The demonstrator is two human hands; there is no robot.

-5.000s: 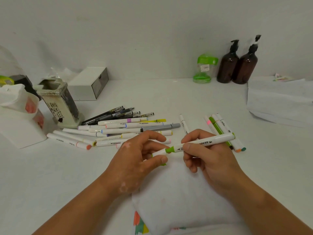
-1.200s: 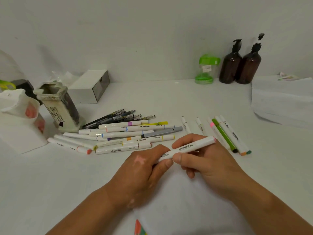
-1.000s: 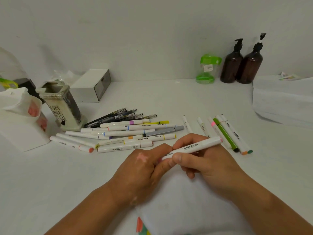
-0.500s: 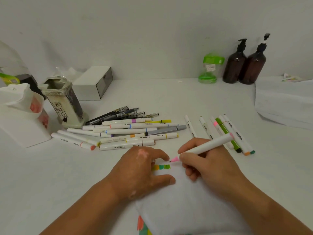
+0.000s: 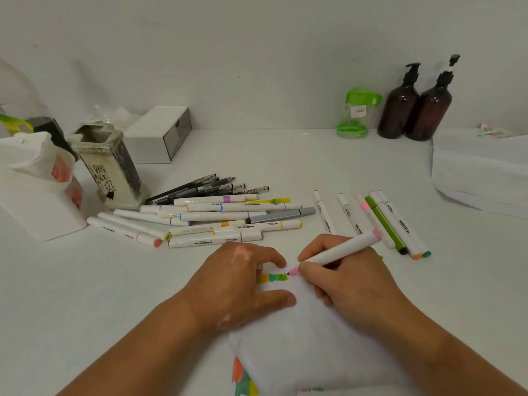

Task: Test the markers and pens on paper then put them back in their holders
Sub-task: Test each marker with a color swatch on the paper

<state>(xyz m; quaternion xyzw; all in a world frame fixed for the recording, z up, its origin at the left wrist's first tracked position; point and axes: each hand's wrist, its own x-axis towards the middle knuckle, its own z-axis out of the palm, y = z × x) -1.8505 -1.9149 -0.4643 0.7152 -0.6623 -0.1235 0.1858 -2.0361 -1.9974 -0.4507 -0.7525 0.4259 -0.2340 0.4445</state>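
Head view, single frame. Right hand [image 5: 351, 281]: fingers curled round one white-barrelled pink marker [image 5: 343, 250] in a writing grip. The marker's pink tip is down on the paper [image 5: 308, 344], and its pink-banded rear end points up and to the right. The tip sits at the right end of one short row of colour swatches [image 5: 273, 278], yellow-orange to green; the number of swatches is hard to separate. Left hand [image 5: 240, 284]: palm down on the paper's upper left corner, fingers [image 5: 274, 260] extended and spread either side of the swatches, gripping nothing that can be made out. One sheet in use, lying on the white desk [image 5: 85, 295], with further colour marks at its near edge. Loose stock on the desk, counted:
- One pile of markers [image 5: 223, 221] beyond the left hand, roughly eleven, mostly white-barrelled, with one grey and one yellow.
- About five dark pens [image 5: 205, 188] fanned behind the pile; the overlap makes the count uncertain.
- Six markers [image 5: 383, 221] side by side beyond the right hand, one of them green-barrelled.

Holders: one decorated square holder [image 5: 111, 167] standing upright at left, and one white holder [image 5: 34, 190] beside it, further left. Background: one white box [image 5: 160, 135], one green-lidded clear container [image 5: 357, 112], two brown pump bottles [image 5: 398, 110] touching each other, and one stack of white sheets [image 5: 480, 172] at far right.
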